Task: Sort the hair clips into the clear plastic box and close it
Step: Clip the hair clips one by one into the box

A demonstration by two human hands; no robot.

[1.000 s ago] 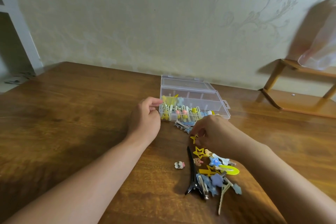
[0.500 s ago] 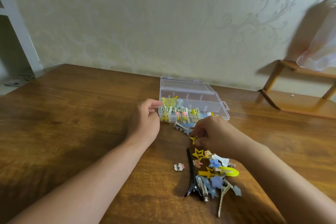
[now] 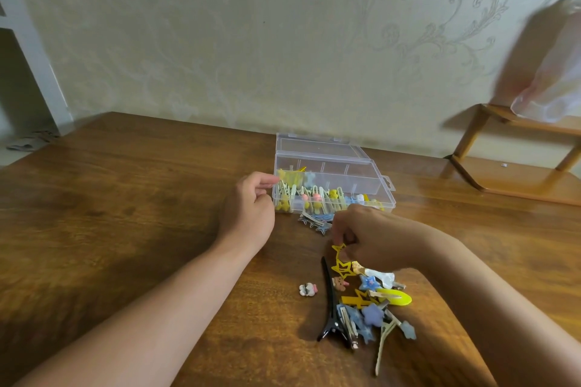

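Observation:
A clear plastic box sits open on the wooden table, its front compartments holding several yellow and pastel clips. My left hand rests curled at the box's left front corner, fingertips touching it, holding nothing. My right hand hovers just in front of the box and pinches a yellow star clip that hangs down over a pile of loose clips. A long black clip lies at the pile's left. Grey-blue star clips lie against the box front.
A small white-and-pink clip lies alone left of the pile. The box lid lies open flat behind the box. A wooden rack with a plastic bag stands at the right. The wall runs close behind the table.
My right hand has lifted the yellow star clip slightly off the pile. My left hand stays at the box corner.

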